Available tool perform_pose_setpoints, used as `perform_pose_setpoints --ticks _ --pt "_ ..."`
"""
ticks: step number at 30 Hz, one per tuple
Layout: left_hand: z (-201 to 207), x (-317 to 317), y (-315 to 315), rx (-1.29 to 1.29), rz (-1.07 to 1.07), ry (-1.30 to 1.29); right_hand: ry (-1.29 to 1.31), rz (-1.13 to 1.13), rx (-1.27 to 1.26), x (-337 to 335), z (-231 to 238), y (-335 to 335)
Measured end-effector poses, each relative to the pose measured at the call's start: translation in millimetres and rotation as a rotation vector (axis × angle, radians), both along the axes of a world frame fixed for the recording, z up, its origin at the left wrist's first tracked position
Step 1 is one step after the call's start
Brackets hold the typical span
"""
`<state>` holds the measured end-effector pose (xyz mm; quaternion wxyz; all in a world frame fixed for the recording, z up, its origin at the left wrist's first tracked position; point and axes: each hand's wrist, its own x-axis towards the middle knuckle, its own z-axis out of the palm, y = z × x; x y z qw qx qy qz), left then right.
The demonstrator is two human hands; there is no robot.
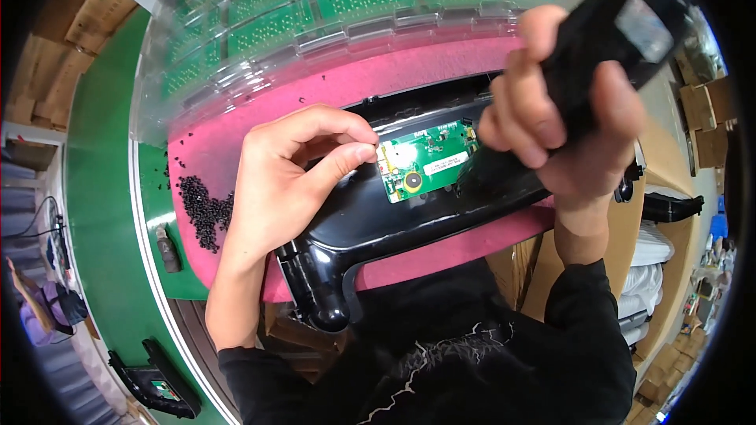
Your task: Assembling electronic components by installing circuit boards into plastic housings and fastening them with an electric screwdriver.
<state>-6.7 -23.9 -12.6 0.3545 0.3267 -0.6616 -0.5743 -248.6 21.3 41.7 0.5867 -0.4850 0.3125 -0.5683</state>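
Note:
A green circuit board (417, 181) with a white label lies in a glossy black plastic housing (354, 216) on a pink mat (441, 258). At the board's left edge, the thumb and index finger of my left hand (279, 169) are pinched together; whatever is between them is hidden. My right hand (543, 114) grips a black power screwdriver (587, 55), blurred by motion. Its lower end slants down toward the board's right side, and its wide end with a pale label points up and right. Whether the tip touches the board cannot be told.
Behind the housing, clear plastic trays (307, 20) hold several green boards. Many small black screws (203, 212) lie heaped at the mat's left. A small dark object (168, 252) rests on the green table (102, 212). Another black housing (153, 378) with a board stands lower left.

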Motion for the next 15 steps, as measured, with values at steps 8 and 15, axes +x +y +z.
perform_pose_setpoints --ticks 8,15 --pt "2 -2 2 -0.168 0.074 -0.11 -0.027 0.027 0.049 17 -21 2" --pt "2 1 -1 -0.203 0.224 -0.157 -0.028 0.006 -0.151 31 -45 -5"
